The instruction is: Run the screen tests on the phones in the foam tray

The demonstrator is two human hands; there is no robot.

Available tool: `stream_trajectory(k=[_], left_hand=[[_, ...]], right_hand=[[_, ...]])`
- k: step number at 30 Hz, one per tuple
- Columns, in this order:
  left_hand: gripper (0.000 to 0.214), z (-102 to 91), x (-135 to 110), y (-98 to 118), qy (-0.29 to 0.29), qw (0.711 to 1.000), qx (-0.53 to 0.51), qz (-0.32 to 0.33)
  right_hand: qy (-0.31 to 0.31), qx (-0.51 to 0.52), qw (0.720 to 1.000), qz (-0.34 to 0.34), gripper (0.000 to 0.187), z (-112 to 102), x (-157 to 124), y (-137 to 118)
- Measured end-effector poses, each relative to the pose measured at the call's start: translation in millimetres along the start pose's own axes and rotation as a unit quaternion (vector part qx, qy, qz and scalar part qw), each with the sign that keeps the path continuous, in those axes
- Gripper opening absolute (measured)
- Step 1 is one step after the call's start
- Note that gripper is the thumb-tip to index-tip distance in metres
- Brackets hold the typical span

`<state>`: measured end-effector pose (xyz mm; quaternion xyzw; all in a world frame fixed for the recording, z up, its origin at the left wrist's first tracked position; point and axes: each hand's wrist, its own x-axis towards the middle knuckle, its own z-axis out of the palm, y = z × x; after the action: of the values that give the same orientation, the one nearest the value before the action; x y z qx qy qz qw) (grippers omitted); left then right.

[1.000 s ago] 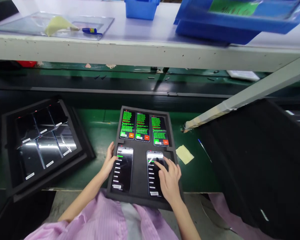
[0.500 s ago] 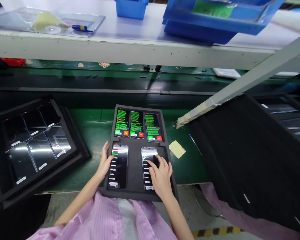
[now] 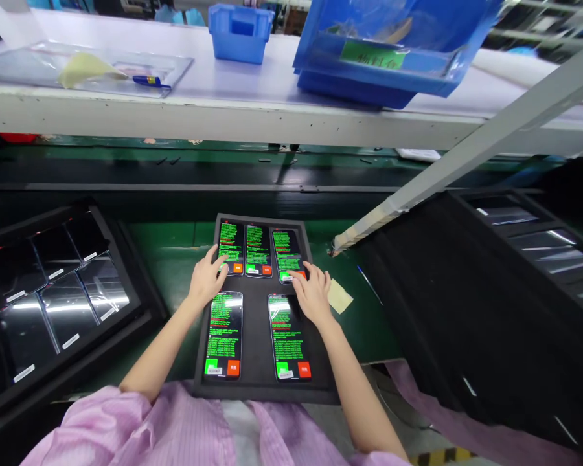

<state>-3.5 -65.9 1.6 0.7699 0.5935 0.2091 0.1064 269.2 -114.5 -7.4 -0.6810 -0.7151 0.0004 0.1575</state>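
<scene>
Phones lit with green text are touched by both hands: the left hand (image 3: pixel 208 279), fingers spread, grasping nothing, is laid on the far-left phone (image 3: pixel 230 248); the right hand (image 3: pixel 313 292), likewise spread, on the far-right phone (image 3: pixel 287 254). Their long axes point away from the person. All are seated in a black foam tray (image 3: pixel 259 323) on the green worktop (image 3: pixel 175 259).

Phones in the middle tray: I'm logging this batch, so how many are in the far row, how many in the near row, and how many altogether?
Far row, where left hand and right hand rest: 3 phones
Near row: 2 phones
Total in the black tray: 5
</scene>
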Motion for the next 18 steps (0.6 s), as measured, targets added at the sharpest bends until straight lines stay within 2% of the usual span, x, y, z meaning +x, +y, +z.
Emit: stream_trajectory(k=[5, 10, 14, 16, 18], left_hand=[[0.037, -0.7, -8, 2, 0.013, 0.999, 0.049, 0.016], [0.034, -0.6, -8, 2, 0.011, 1.0, 0.014, -0.011], [0.032, 1.8, -17, 0, 0.006, 0.991, -0.106, -0.081], [0.04, 6.1, -31, -3, 0.004, 0.971, -0.204, -0.128], [0.056, 10.7, -53, -9, -0.001, 0.942, -0.297, -0.156]], right_hand=[[-0.002, -0.019, 1.0, -0.018, 0.043, 0, 0, -18], [-0.037, -0.013, 0.995, -0.089, 0.039, 8, 12, -58], [-0.07, -0.024, 0.991, -0.111, 0.04, 9, 23, -76], [-0.057, -0.026, 0.993, -0.097, 0.04, 2, 18, -74], [-0.037, -0.022, 0.996, -0.079, 0.041, -7, 2, -66]])
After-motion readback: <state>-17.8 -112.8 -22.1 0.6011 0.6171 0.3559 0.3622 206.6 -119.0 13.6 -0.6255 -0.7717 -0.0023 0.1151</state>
